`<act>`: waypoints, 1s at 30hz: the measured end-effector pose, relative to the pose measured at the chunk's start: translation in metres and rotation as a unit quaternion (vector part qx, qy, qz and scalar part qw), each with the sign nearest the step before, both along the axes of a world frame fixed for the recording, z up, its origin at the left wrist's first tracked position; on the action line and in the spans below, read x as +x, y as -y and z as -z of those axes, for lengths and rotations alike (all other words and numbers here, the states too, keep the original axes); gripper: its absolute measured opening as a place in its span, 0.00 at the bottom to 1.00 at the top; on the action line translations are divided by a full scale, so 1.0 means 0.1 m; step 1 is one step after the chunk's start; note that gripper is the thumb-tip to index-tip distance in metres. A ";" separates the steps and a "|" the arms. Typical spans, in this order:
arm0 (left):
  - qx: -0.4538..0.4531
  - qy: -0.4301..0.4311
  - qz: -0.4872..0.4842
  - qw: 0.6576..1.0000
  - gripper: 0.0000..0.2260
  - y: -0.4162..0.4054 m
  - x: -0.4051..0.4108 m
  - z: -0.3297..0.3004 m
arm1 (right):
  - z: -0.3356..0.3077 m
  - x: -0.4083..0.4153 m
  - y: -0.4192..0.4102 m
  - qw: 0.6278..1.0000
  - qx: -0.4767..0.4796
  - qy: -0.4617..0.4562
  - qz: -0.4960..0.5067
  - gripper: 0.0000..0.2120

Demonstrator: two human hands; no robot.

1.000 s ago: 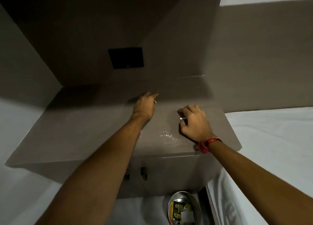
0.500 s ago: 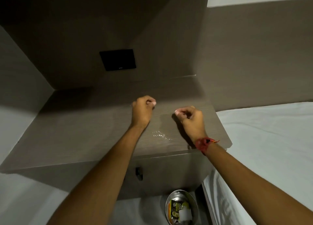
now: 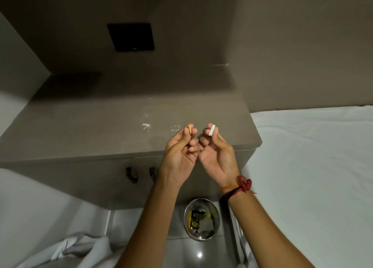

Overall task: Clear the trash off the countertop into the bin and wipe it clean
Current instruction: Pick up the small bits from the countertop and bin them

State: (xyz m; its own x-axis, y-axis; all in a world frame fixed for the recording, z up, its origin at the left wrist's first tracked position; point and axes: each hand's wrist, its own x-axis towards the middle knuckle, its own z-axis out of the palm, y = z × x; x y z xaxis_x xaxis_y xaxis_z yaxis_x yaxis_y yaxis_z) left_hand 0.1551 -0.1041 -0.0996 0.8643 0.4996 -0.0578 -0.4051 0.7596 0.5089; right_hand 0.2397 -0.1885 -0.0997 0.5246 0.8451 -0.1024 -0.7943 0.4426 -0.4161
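Note:
Both hands are raised palm-up above the front edge of the brown countertop (image 3: 84, 126). My left hand (image 3: 180, 148) pinches a small orange-brown scrap (image 3: 190, 129) between thumb and fingertips. My right hand (image 3: 217, 152) pinches a small white scrap (image 3: 212, 131) the same way. Wet shiny spots (image 3: 145, 124) lie on the counter just beyond the hands. A round metal bin (image 3: 201, 219) stands on the floor below my right wrist, with a yellow-black wrapper and crumpled paper inside.
A black square panel (image 3: 131, 36) is set in the back wall. White bedding (image 3: 314, 166) lies to the right of the counter. Two dark handles (image 3: 139, 174) stick out of the cabinet front. A white cloth (image 3: 66, 251) lies on the floor at lower left.
Both hands have lifted off the counter, pulled back toward me and turned palm-up, each with a scrap pinched in it. The view has tilted down, showing more of the bin.

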 end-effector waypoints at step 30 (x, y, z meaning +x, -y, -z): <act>0.261 -0.620 0.015 0.740 0.09 0.79 -0.78 3.35 | 3.33 -0.19 1.29 0.646 -0.634 0.416 -0.084 0.10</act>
